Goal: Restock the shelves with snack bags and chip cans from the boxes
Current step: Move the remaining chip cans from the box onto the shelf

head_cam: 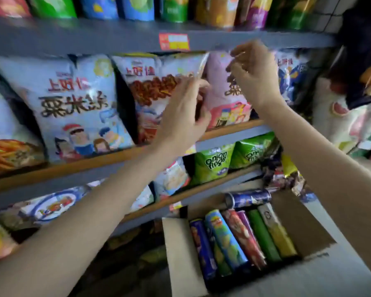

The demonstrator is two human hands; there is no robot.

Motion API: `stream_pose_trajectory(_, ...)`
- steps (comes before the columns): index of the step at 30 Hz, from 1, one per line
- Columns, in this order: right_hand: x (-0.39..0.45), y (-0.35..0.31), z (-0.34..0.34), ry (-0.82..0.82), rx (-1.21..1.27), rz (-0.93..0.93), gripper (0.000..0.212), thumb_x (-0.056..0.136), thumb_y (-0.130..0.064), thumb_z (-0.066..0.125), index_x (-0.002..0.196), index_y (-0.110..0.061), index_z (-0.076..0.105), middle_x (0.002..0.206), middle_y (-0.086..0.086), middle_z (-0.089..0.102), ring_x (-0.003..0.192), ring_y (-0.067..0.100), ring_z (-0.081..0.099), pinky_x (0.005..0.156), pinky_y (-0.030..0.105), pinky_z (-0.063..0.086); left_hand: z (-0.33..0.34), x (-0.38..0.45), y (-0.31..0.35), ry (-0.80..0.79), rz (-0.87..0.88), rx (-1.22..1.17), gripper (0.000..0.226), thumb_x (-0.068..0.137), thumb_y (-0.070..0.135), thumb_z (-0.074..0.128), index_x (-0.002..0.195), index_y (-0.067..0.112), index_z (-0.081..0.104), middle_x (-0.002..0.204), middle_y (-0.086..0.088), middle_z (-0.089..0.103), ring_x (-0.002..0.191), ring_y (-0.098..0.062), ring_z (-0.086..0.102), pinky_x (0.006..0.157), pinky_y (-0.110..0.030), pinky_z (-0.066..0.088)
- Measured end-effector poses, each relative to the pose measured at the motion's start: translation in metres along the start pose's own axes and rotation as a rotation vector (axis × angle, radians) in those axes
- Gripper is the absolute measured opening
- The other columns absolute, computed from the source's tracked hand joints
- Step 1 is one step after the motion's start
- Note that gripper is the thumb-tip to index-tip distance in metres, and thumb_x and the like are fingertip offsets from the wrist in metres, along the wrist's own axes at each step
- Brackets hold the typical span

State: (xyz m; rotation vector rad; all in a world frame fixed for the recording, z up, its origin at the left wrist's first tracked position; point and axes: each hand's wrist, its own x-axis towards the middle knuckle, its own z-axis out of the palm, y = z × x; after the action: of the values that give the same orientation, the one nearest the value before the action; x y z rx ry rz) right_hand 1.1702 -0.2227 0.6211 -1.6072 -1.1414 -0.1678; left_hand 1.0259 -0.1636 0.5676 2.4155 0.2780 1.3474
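Snack bags are being set upright on the middle shelf (120,155). The red-printed bag (152,86) is gripped at its right edge by the left hand (180,116), fingers curled round it, while the top of the pink bag (221,82) beside it is pinched by the right hand (253,76). Such bags are judged light, puffy and crushable, best held by the sealed edges. Chip cans (234,239) lie in the open box (180,249) below, stiff and easily grasped round the body.

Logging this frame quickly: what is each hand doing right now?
Left hand: grips the red-print snack bag by its right edge.
Right hand: fingers curled at the pink snack bag; grip cannot be told.
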Motion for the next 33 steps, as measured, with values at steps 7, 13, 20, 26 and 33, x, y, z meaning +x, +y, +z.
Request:
stream_pose_trajectory(7, -0.119, 0.221, -0.047, -0.438, -0.356, 0.34, 0.025, 0.085, -0.002, 0.055, 0.109, 0.002, 0.059, 0.095, 0.019, 0.066, 0.086, 0.03, 0.062, 0.073, 0.032, 0.039, 0.196, -0.12, -0.009, -0.577, -0.515, 0.039, 0.048, 0.08, 0.018, 0.05, 0.125, 0.0, 0.048, 0.12, -0.019, 0.053, 0.109, -0.035, 0.054, 0.09, -0.033, 0.036)
stream_pose_trajectory(13, -0.208, 0.364, -0.073, -0.885, -0.538, 0.522, 0.043, 0.085, -0.01, 0.059, 0.125, 0.001, 0.047, 0.124, 0.019, 0.051, 0.116, 0.033, 0.047, 0.088, 0.034, 0.032, 0.268, -0.197, -0.035, -0.715, -0.919, 0.091, 0.035, 0.082, 0.014, 0.059, 0.115, 0.004, 0.05, 0.114, -0.012, 0.057, 0.102, -0.032, 0.056, 0.09, -0.041, 0.043)
stream_pose_trajectory(20, -0.205, 0.456, -0.027, -1.058, -0.916, 0.159, 0.071, 0.082, -0.009, 0.062, 0.142, -0.007, 0.024, 0.146, 0.013, 0.027, 0.134, 0.03, 0.025, 0.106, 0.041, 0.026, 0.303, -0.238, -0.043, -0.637, -1.126, 0.13, 0.029, 0.086, 0.001, 0.053, 0.114, -0.001, 0.049, 0.11, -0.013, 0.056, 0.094, -0.028, 0.057, 0.082, -0.032, 0.042)
stream_pose_trajectory(26, -0.216, 0.501, 0.002, -1.003, -0.933, 0.099, 0.069, 0.078, -0.005, 0.062, 0.139, -0.005, 0.03, 0.136, 0.016, 0.038, 0.127, 0.033, 0.035, 0.104, 0.044, 0.027, 0.311, -0.285, -0.046, -0.645, -1.244, 0.148, 0.03, 0.088, 0.004, 0.054, 0.116, 0.003, 0.048, 0.11, -0.011, 0.054, 0.081, -0.017, 0.053, 0.079, -0.026, 0.043)
stream_pose_trajectory(33, -0.202, 0.464, -0.021, -1.037, -0.627, 0.122, 0.077, 0.064, -0.04, 0.08, 0.122, -0.003, 0.045, 0.12, 0.017, 0.045, 0.112, 0.034, 0.041, 0.091, 0.044, 0.037, 0.332, -0.272, -0.044, -0.549, -1.309, -0.092, 0.047, 0.083, 0.014, 0.068, 0.122, 0.005, 0.045, 0.114, -0.007, 0.053, 0.095, -0.017, 0.054, 0.078, -0.022, 0.041)
